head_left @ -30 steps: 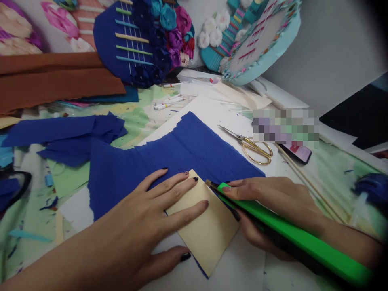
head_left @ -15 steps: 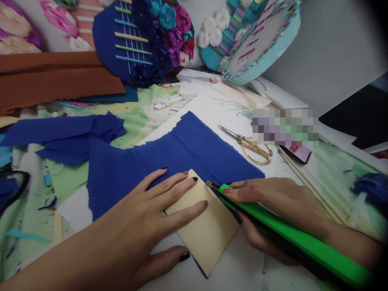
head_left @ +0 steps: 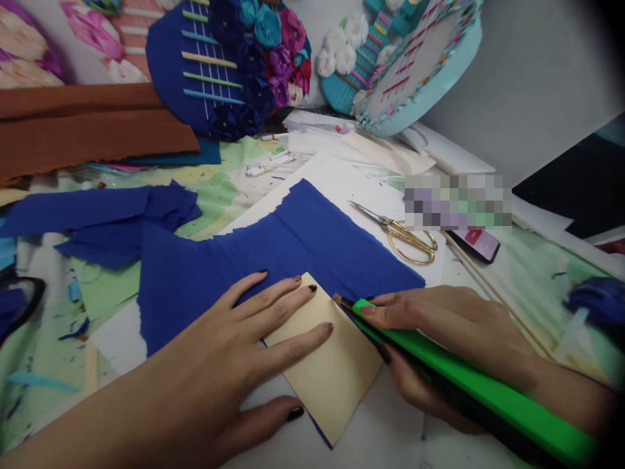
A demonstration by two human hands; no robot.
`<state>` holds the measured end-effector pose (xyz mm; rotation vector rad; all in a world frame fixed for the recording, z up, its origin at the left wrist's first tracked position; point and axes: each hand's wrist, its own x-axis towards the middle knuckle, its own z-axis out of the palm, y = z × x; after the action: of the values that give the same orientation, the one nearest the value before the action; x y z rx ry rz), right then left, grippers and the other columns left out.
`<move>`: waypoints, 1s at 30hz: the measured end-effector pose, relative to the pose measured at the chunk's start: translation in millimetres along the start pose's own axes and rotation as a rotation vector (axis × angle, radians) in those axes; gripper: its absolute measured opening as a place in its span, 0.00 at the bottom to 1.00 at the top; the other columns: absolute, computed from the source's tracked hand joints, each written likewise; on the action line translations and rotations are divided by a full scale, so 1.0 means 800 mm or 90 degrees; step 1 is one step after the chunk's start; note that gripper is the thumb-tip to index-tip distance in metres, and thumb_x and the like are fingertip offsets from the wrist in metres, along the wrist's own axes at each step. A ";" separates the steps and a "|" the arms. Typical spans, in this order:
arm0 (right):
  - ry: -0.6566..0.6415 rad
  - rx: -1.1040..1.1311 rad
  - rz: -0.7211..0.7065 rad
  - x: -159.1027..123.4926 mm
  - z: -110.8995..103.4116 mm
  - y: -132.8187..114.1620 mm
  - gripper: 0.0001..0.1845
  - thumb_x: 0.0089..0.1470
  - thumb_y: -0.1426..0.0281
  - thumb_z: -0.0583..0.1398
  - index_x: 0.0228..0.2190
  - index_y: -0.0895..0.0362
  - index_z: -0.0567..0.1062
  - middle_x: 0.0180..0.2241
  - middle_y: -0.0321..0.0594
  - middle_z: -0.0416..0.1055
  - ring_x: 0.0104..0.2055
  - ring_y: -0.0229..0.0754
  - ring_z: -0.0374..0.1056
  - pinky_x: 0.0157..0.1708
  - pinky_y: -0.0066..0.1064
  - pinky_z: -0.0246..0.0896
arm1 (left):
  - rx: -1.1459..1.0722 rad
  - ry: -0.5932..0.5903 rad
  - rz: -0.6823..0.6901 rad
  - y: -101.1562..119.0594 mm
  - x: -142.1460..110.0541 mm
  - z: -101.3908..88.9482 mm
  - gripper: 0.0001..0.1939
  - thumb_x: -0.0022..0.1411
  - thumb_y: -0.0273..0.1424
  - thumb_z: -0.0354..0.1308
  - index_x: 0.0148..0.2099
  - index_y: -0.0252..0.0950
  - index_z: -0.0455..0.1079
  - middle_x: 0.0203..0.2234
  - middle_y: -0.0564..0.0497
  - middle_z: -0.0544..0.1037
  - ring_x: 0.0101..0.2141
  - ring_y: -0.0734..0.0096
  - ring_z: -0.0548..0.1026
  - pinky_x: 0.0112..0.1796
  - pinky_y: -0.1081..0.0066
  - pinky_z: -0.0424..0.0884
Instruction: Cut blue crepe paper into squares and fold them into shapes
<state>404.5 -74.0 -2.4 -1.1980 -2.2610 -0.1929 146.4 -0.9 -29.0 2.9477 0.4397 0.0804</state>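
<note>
My left hand (head_left: 263,332) lies flat with fingers spread, pressing on a cream rectangular card (head_left: 336,384). Under the card is a large sheet of blue crepe paper (head_left: 288,241) with ragged edges; a thin strip of blue shows along the card's lower left side. My right hand (head_left: 439,345) is closed around a long green and black utility knife (head_left: 439,365). Its dark metal tip touches the upper right edge of the card. Fingers partly cover the front of the tool. White paper (head_left: 385,417) lies beneath everything.
Gold-handled scissors (head_left: 407,241) lie right of the blue sheet, near a partly blurred phone (head_left: 481,244) and a thin stick (head_left: 478,273). Brown crepe paper (head_left: 97,137) and blue scraps (head_left: 117,215) are on the left. Decorated round boards (head_left: 195,78) stand at the back.
The whole view has shifted very slightly. Both hands, the card and the utility knife look almost the same as before.
</note>
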 end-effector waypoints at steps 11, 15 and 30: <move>0.006 0.001 0.007 0.000 -0.002 0.001 0.08 0.47 0.72 0.57 0.34 0.53 0.71 0.26 0.36 0.75 0.26 0.40 0.73 0.16 0.27 0.64 | 0.003 0.009 0.003 0.000 0.002 -0.003 0.35 0.61 0.39 0.53 0.67 0.50 0.43 0.66 0.48 0.48 0.63 0.49 0.51 0.58 0.42 0.48; 0.005 0.025 0.012 0.002 -0.006 -0.003 0.10 0.48 0.73 0.56 0.35 0.54 0.70 0.24 0.36 0.74 0.25 0.42 0.73 0.17 0.29 0.65 | 0.007 0.000 -0.001 0.001 0.002 -0.004 0.35 0.62 0.39 0.53 0.67 0.50 0.43 0.66 0.49 0.49 0.63 0.50 0.51 0.58 0.43 0.48; -0.024 0.018 0.042 0.000 -0.014 -0.008 0.09 0.47 0.74 0.57 0.35 0.55 0.71 0.23 0.38 0.73 0.26 0.43 0.73 0.18 0.29 0.65 | -0.044 0.009 -0.017 0.002 0.000 -0.004 0.36 0.60 0.37 0.56 0.67 0.51 0.46 0.65 0.49 0.51 0.62 0.46 0.55 0.58 0.41 0.48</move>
<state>403.9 -82.4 7.6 -1.2681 -2.2448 -0.1132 146.6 -1.7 -25.3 2.8752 0.4679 0.1119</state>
